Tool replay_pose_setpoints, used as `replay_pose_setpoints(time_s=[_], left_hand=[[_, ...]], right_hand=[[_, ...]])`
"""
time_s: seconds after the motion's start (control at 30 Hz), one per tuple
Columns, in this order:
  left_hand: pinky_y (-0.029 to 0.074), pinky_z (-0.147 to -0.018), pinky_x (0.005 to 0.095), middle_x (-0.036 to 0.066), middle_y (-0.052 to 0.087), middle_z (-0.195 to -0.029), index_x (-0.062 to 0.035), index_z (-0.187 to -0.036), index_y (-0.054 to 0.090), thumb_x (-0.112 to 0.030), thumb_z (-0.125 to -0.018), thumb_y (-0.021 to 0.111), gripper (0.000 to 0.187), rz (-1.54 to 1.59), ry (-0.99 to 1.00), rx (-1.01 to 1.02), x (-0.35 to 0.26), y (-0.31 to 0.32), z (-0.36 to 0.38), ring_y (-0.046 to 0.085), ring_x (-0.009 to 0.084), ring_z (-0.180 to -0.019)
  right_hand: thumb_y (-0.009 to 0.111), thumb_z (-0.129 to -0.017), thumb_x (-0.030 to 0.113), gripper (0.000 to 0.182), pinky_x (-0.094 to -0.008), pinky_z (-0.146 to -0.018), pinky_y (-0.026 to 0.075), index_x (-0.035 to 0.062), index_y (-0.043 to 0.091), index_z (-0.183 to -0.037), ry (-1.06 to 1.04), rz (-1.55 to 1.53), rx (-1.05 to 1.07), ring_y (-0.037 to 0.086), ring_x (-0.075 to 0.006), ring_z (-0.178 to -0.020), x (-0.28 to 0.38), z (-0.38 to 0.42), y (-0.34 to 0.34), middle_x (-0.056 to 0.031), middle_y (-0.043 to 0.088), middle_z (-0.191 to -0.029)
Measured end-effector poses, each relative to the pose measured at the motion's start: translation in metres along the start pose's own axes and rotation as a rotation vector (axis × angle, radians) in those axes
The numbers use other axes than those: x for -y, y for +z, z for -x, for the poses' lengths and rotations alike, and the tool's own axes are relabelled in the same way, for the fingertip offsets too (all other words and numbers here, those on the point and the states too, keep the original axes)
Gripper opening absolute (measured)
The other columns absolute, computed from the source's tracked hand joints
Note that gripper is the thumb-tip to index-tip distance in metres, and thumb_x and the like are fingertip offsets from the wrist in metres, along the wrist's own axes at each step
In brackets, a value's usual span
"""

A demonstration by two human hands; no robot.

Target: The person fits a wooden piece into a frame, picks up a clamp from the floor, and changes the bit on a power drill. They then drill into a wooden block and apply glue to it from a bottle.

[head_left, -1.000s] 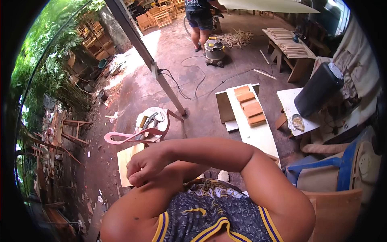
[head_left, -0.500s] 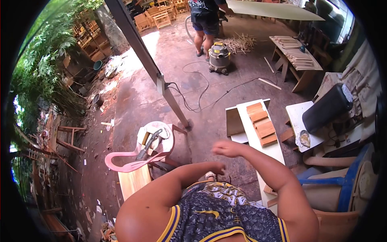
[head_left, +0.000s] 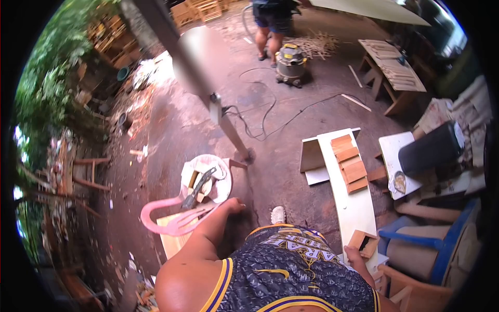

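Observation:
My left hand (head_left: 236,205) is beside the pink plastic chair (head_left: 225,179), near its seat edge; its fingers are too small and unclear to read. On the chair seat lie a dark-handled tool (head_left: 197,190) and pieces of wood. My right hand (head_left: 353,255) is low at the right, its fingers closed on the left edge of a small open wooden box (head_left: 363,243) with a dark inside. The box sits at the near end of a long white board (head_left: 351,210). Farther up this board lies a stepped row of wooden pieces (head_left: 349,164).
Another person (head_left: 270,26) stands at the back near a shop vacuum (head_left: 291,65). Cables (head_left: 265,127) cross the floor beside a metal post (head_left: 226,127). A blue-framed chair (head_left: 442,244) and a black container (head_left: 431,148) are at the right.
My right hand has come down and back to the small wooden box. My left hand has moved left, toward the pink chair. The camera view has shifted slightly.

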State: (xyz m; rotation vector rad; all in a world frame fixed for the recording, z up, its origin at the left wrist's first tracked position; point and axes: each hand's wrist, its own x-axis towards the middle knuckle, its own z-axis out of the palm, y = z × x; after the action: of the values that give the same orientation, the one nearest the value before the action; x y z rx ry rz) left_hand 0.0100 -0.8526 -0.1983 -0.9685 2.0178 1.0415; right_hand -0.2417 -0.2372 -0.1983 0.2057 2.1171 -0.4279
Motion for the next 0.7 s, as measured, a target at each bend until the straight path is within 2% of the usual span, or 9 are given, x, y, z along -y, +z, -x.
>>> replay_pose_setpoints(time_s=[0.03, 0.1, 0.17, 0.23, 0.4, 0.5, 0.53, 0.57, 0.7], left_hand=[[0.05, -0.088, 0.0393, 0.017, 0.067, -0.109, -0.0052, -0.106, 0.069, -0.037, -0.085, 0.061, 0.04, 0.021, -0.015, 0.028, -0.003, 0.008, -0.019, 0.065, 0.0279, -0.1], [0.05, -0.089, 0.0387, 0.017, 0.066, -0.113, -0.0068, -0.113, 0.067, -0.038, -0.083, 0.064, 0.044, 0.006, 0.132, 0.068, -0.017, 0.024, -0.051, 0.063, 0.0281, -0.104], [0.049, -0.091, 0.0389, 0.017, 0.065, -0.114, -0.0072, -0.115, 0.066, -0.04, -0.082, 0.064, 0.046, -0.157, 0.213, 0.095, -0.053, 0.02, -0.077, 0.063, 0.0298, -0.105], [0.048, -0.094, 0.0391, 0.019, 0.065, -0.116, -0.0071, -0.119, 0.063, -0.043, -0.082, 0.065, 0.052, -0.308, 0.313, 0.105, -0.091, 0.028, -0.095, 0.061, 0.0328, -0.108], [0.047, -0.095, 0.0387, 0.019, 0.065, -0.116, -0.0046, -0.121, 0.061, -0.042, -0.084, 0.063, 0.052, -0.331, 0.53, 0.016, -0.194, 0.029, -0.068, 0.061, 0.0331, -0.108], [0.047, -0.095, 0.0386, 0.019, 0.065, -0.115, -0.0042, -0.12, 0.061, -0.041, -0.085, 0.063, 0.051, -0.33, 0.576, -0.012, -0.215, 0.051, -0.029, 0.061, 0.0333, -0.108], [0.047, -0.095, 0.0388, 0.02, 0.065, -0.115, -0.0038, -0.12, 0.061, -0.04, -0.085, 0.064, 0.051, -0.345, 0.557, -0.025, -0.217, 0.06, -0.013, 0.061, 0.0333, -0.109], [0.047, -0.095, 0.0388, 0.02, 0.065, -0.115, -0.0038, -0.12, 0.061, -0.04, -0.085, 0.064, 0.051, -0.345, 0.553, -0.036, -0.211, 0.074, -0.002, 0.061, 0.0333, -0.109], [0.047, -0.095, 0.039, 0.02, 0.064, -0.115, -0.0038, -0.12, 0.061, -0.039, -0.084, 0.064, 0.05, -0.319, 0.459, -0.096, -0.159, 0.149, 0.043, 0.061, 0.0332, -0.109]], right_hand=[[0.058, -0.091, 0.039, 0.044, -0.0385, -0.071, 0.05, -0.003, 0.068, -0.083, -0.093, -0.058, -0.104, 0.066, -0.0276, -0.079, -0.012, -0.015, 0.005, -0.0179, 0.069, -0.083], [0.06, -0.091, 0.035, 0.039, -0.0358, -0.077, 0.051, -0.0034, 0.067, -0.093, -0.293, -0.114, -0.223, 0.066, -0.0264, -0.085, -0.038, -0.059, 0.008, -0.0172, 0.069, -0.088], [0.065, -0.09, 0.026, 0.03, -0.0288, -0.077, 0.05, 0.0, 0.063, -0.105, -0.397, -0.34, -0.423, 0.062, -0.0152, -0.084, 0.0, -0.016, 0.0, -0.0079, 0.065, -0.088], [0.067, -0.088, 0.024, 0.043, -0.0327, -0.086, 0.049, -0.0031, 0.055, -0.119, -0.451, -0.514, -0.403, 0.063, -0.0225, -0.095, 0.021, 0.017, -0.011, -0.0147, 0.065, -0.103], [0.066, -0.088, 0.022, 0.042, -0.0327, -0.087, 0.049, -0.002, 0.055, -0.121, -0.534, -0.529, -0.413, 0.061, -0.0213, -0.1, 0.036, 0.09, -0.038, -0.0149, 0.063, -0.111], [0.066, -0.088, 0.019, 0.042, -0.0331, -0.089, 0.048, 0.0009, 0.055, -0.123, -0.574, -0.51, -0.366, 0.059, -0.0218, -0.102, 0.017, 0.152, -0.066, -0.015, 0.061, -0.115], [0.067, -0.087, 0.019, 0.043, -0.0334, -0.09, 0.047, 0.0019, 0.054, -0.124, -0.602, -0.392, -0.342, 0.059, -0.0221, -0.102, 0.005, 0.168, -0.077, -0.0151, 0.061, -0.116], [0.068, -0.086, 0.019, 0.044, -0.0338, -0.091, 0.047, 0.0029, 0.054, -0.125, -0.625, -0.275, -0.315, 0.059, -0.0225, -0.103, -0.011, 0.182, -0.085, -0.0151, 0.061, -0.117], [0.071, -0.084, 0.02, 0.05, -0.0364, -0.092, 0.046, 0.0044, 0.053, -0.128, -0.634, -0.196, -0.318, 0.057, -0.0254, -0.115, -0.08, 0.236, -0.116, -0.0149, 0.06, -0.121]])
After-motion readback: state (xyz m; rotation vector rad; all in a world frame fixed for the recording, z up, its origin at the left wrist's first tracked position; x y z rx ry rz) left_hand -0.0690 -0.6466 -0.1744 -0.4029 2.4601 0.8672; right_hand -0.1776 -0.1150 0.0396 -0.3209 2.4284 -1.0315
